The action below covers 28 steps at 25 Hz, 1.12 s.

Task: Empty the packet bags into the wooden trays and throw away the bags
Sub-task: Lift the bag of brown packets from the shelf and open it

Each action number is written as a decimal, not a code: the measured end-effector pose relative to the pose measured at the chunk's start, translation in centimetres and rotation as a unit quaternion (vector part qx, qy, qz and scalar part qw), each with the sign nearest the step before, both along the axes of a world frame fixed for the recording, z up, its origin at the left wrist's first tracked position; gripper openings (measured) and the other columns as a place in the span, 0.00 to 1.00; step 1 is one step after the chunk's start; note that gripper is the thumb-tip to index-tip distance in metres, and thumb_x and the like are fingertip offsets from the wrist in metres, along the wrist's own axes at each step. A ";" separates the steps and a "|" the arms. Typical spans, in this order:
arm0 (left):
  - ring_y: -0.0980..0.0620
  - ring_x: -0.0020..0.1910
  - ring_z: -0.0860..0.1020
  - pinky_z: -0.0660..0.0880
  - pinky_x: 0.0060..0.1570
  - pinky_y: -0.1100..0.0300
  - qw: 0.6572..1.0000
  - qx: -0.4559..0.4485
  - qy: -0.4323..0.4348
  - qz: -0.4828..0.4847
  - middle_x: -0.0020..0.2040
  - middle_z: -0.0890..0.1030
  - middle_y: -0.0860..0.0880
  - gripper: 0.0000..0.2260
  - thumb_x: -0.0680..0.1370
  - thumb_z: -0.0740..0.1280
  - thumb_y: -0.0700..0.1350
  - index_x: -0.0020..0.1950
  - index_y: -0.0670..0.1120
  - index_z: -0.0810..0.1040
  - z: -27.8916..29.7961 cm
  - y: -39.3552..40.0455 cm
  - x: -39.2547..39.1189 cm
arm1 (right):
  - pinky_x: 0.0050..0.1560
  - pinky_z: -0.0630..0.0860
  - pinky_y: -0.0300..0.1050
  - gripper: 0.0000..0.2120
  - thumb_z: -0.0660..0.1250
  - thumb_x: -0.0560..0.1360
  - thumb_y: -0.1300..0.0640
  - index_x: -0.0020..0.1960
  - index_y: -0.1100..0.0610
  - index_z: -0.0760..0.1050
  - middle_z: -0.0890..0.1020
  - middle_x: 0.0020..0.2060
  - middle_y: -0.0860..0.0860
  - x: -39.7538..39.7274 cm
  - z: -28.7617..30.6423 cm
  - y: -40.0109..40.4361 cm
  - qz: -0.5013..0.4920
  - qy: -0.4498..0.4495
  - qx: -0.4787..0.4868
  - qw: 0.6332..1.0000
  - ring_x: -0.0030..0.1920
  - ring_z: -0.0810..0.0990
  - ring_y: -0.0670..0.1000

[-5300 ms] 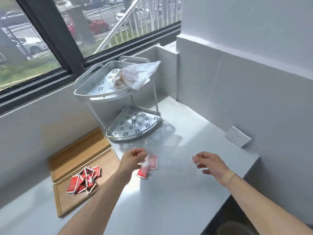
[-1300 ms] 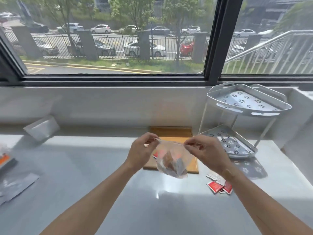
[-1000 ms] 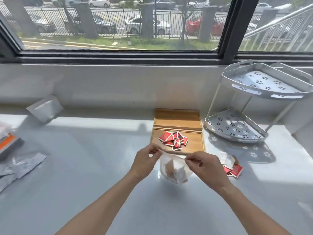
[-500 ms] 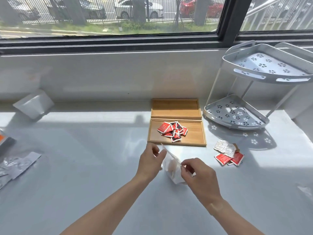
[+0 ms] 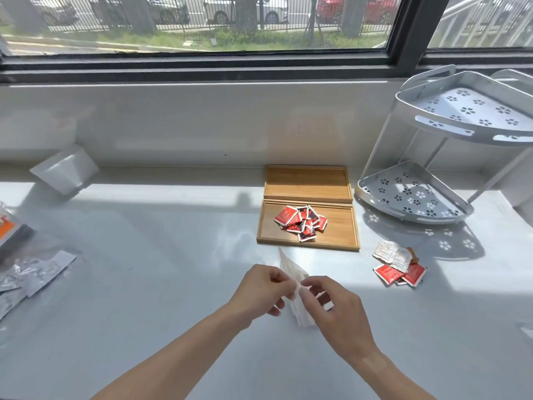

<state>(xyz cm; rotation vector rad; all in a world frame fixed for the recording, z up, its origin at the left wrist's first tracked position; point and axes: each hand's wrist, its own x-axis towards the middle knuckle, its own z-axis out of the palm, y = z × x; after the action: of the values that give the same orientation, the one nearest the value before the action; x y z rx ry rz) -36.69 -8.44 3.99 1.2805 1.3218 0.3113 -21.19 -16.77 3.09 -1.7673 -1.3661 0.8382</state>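
I pinch the clear packet bag [image 5: 291, 280] between my left hand [image 5: 264, 290] and right hand [image 5: 336, 308], fingertips of both closed on its top edge. Just beyond my hands lies the near wooden tray [image 5: 340, 226] with a heap of red packets [image 5: 301, 222]; the far wooden tray [image 5: 307, 183] touches it behind. Beyond my right hand, loose packets [image 5: 399, 268] lie on the counter [image 5: 144, 269].

Left hand [image 5: 264, 287] and right hand [image 5: 336, 306] close together, fingertips pinched, forearms angled inward.
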 end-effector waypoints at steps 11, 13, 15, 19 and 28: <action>0.58 0.29 0.78 0.73 0.29 0.64 0.995 0.047 0.029 -0.084 0.28 0.81 0.53 0.08 0.71 0.70 0.51 0.34 0.48 0.77 -0.3 0.2 0.7 | 0.34 0.80 0.47 0.13 0.72 0.71 0.48 0.42 0.58 0.81 0.87 0.37 0.53 1.6 2.0 4.3 0.030 0.200 -0.237 0.950 0.34 0.87 0.57; 0.58 0.29 0.78 0.74 0.31 0.63 0.994 0.038 0.012 -0.098 0.28 0.81 0.54 0.08 0.72 0.71 0.49 0.35 0.48 0.78 -0.4 0.4 0.5 | 0.35 0.80 0.47 0.13 0.73 0.71 0.50 0.42 0.60 0.81 0.87 0.37 0.55 1.9 2.0 4.4 0.035 0.209 -0.239 0.948 0.35 0.87 0.58; 0.58 0.29 0.78 0.73 0.30 0.64 0.994 0.026 -0.007 -0.102 0.29 0.81 0.54 0.08 0.73 0.72 0.49 0.36 0.48 0.79 -0.5 0.6 0.4 | 0.35 0.81 0.47 0.12 0.72 0.72 0.51 0.42 0.60 0.82 0.87 0.37 0.56 2.1 1.9 4.6 0.045 0.212 -0.237 0.947 0.36 0.87 0.58; 0.56 0.30 0.79 0.74 0.30 0.65 0.995 0.007 -0.053 -0.088 0.30 0.82 0.52 0.09 0.74 0.74 0.48 0.36 0.47 0.81 -0.6 0.7 0.2 | 0.35 0.82 0.44 0.09 0.70 0.74 0.53 0.43 0.59 0.83 0.87 0.38 0.55 2.5 1.8 4.5 0.064 0.216 -0.227 0.948 0.39 0.87 0.55; 0.57 0.33 0.79 0.76 0.34 0.63 0.993 0.027 -0.022 -0.111 0.33 0.81 0.53 0.08 0.76 0.69 0.48 0.42 0.43 0.80 -0.6 0.5 0.3 | 0.27 0.74 0.38 0.07 0.67 0.72 0.55 0.37 0.53 0.80 0.83 0.29 0.49 2.9 1.5 4.5 0.111 0.080 -0.210 0.968 0.30 0.81 0.47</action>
<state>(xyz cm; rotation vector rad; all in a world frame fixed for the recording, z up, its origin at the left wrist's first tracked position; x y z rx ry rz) -36.36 -7.93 3.40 1.4438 1.1283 0.2193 -18.29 -12.28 4.56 -1.8238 -1.3647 1.4503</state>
